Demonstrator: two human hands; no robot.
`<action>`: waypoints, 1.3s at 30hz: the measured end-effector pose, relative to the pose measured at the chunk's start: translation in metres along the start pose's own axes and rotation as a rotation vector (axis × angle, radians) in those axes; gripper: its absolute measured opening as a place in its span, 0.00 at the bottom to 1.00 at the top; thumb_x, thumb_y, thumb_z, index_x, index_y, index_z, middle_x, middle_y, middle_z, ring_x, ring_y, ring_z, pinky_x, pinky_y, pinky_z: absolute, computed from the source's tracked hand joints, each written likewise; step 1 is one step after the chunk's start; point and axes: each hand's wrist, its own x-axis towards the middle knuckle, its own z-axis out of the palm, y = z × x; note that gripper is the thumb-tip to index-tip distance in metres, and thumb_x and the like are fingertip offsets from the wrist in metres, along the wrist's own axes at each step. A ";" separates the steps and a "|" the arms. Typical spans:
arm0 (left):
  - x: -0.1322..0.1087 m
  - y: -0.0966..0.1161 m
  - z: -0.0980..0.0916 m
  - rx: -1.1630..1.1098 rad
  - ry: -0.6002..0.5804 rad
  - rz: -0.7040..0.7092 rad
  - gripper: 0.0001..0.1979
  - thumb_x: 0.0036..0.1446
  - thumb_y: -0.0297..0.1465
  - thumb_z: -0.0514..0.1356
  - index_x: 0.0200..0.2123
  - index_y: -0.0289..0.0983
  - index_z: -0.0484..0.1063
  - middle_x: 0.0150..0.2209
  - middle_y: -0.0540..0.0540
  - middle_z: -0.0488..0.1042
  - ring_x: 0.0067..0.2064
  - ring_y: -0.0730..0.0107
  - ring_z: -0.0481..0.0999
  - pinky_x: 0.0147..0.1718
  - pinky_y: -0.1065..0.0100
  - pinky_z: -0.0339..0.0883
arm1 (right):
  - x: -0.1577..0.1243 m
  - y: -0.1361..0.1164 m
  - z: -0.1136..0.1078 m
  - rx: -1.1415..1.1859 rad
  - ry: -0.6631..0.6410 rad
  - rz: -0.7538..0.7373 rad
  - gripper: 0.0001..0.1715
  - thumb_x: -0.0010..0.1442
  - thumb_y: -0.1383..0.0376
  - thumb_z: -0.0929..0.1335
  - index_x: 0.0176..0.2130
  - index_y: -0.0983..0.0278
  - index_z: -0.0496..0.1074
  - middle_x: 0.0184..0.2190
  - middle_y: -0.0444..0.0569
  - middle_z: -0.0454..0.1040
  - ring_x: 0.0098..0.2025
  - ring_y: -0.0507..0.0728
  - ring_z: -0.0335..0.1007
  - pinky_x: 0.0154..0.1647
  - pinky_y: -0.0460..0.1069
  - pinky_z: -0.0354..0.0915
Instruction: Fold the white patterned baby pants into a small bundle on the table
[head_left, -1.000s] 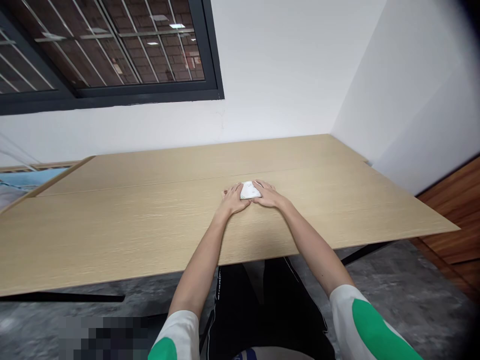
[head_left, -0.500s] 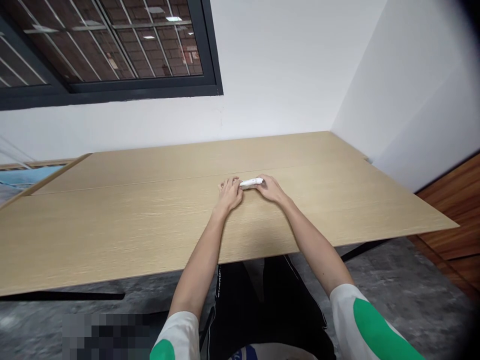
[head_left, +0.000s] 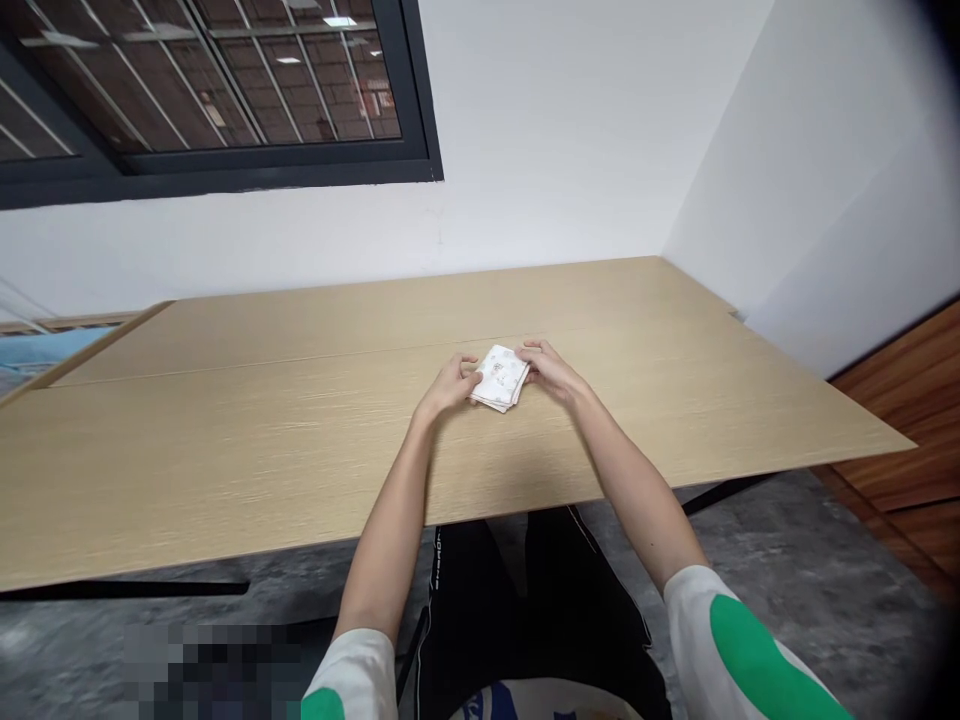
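Note:
A small folded white cloth [head_left: 501,375] with a faint print lies nearly flat at the middle of the table, its layers showing along the near edge. My left hand [head_left: 451,384] grips its left side, thumb on top and fingers partly beneath. On the right corner, my right hand [head_left: 547,367] has the cloth pinched between thumb and fingers. Parts of the fingers of both hands are hidden under the cloth.
The pale wooden table [head_left: 262,450] reaches the white wall [head_left: 555,130] below a dark-framed barred window [head_left: 285,165]. Light blue material [head_left: 52,347] sits beyond the table's left edge. A brown wooden panel [head_left: 907,430] stands at the right.
The cloth, seen narrow and edge-on before, now lies with its broad printed face up. My left hand has shifted slightly left and both hands now hold opposite sides.

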 end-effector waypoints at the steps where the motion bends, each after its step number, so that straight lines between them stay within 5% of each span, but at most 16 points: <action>1: -0.001 0.000 -0.001 -0.010 -0.027 -0.020 0.26 0.61 0.33 0.60 0.60 0.33 0.60 0.24 0.53 0.74 0.22 0.70 0.72 0.25 0.71 0.64 | -0.001 -0.001 -0.001 -0.016 -0.010 0.010 0.30 0.56 0.64 0.74 0.53 0.59 0.60 0.42 0.49 0.77 0.40 0.57 0.77 0.34 0.49 0.73; 5: -0.007 0.000 -0.004 -0.015 -0.143 -0.070 0.33 0.59 0.35 0.66 0.63 0.33 0.57 0.23 0.53 0.75 0.22 0.68 0.74 0.25 0.70 0.64 | 0.001 0.007 -0.003 -0.131 0.005 -0.027 0.38 0.50 0.71 0.75 0.56 0.59 0.62 0.55 0.55 0.73 0.52 0.60 0.75 0.53 0.55 0.75; 9: -0.009 -0.004 -0.006 0.142 -0.164 -0.106 0.38 0.57 0.40 0.68 0.64 0.32 0.56 0.23 0.52 0.76 0.25 0.66 0.76 0.28 0.68 0.66 | 0.009 0.018 -0.002 -0.258 0.024 -0.118 0.39 0.54 0.65 0.74 0.62 0.61 0.61 0.65 0.61 0.64 0.58 0.62 0.72 0.60 0.60 0.71; 13: -0.006 -0.009 -0.009 0.346 -0.040 -0.125 0.43 0.52 0.48 0.70 0.63 0.32 0.60 0.29 0.47 0.79 0.32 0.60 0.80 0.33 0.65 0.68 | 0.008 0.018 0.003 -0.506 0.086 -0.489 0.32 0.63 0.58 0.70 0.63 0.61 0.66 0.67 0.59 0.63 0.68 0.64 0.62 0.69 0.63 0.61; 17: -0.005 -0.009 -0.007 0.535 0.030 -0.135 0.47 0.49 0.58 0.68 0.62 0.34 0.64 0.47 0.36 0.80 0.48 0.50 0.80 0.42 0.61 0.70 | -0.007 0.014 0.017 -0.752 -0.189 -0.778 0.29 0.72 0.51 0.62 0.65 0.60 0.70 0.69 0.55 0.65 0.72 0.63 0.56 0.74 0.63 0.51; 21: -0.006 -0.006 0.001 0.646 0.043 -0.096 0.40 0.49 0.53 0.68 0.58 0.35 0.68 0.55 0.33 0.77 0.55 0.46 0.77 0.49 0.59 0.69 | -0.016 0.022 0.030 -0.895 -0.482 -0.750 0.35 0.76 0.47 0.53 0.70 0.60 0.64 0.71 0.50 0.61 0.75 0.61 0.51 0.76 0.62 0.48; 26: -0.005 -0.007 0.006 0.666 0.064 -0.086 0.39 0.49 0.50 0.69 0.60 0.38 0.69 0.59 0.35 0.76 0.61 0.46 0.73 0.57 0.57 0.64 | -0.004 0.037 0.027 -1.083 -0.552 -0.599 0.41 0.74 0.43 0.49 0.73 0.61 0.60 0.74 0.48 0.53 0.77 0.62 0.43 0.78 0.62 0.41; 32: -0.004 -0.009 0.005 0.693 0.038 -0.123 0.51 0.44 0.62 0.68 0.64 0.37 0.66 0.62 0.31 0.72 0.65 0.43 0.69 0.61 0.55 0.61 | 0.019 0.037 0.010 -1.085 -0.485 -0.513 0.39 0.74 0.44 0.52 0.73 0.57 0.58 0.75 0.45 0.49 0.78 0.62 0.37 0.78 0.64 0.31; 39: -0.004 -0.009 0.005 0.680 0.022 -0.083 0.49 0.44 0.61 0.69 0.63 0.39 0.67 0.62 0.32 0.72 0.65 0.41 0.67 0.62 0.53 0.58 | 0.031 0.038 -0.003 -0.923 -0.268 -0.485 0.38 0.71 0.43 0.59 0.71 0.56 0.63 0.74 0.49 0.54 0.78 0.62 0.40 0.78 0.64 0.30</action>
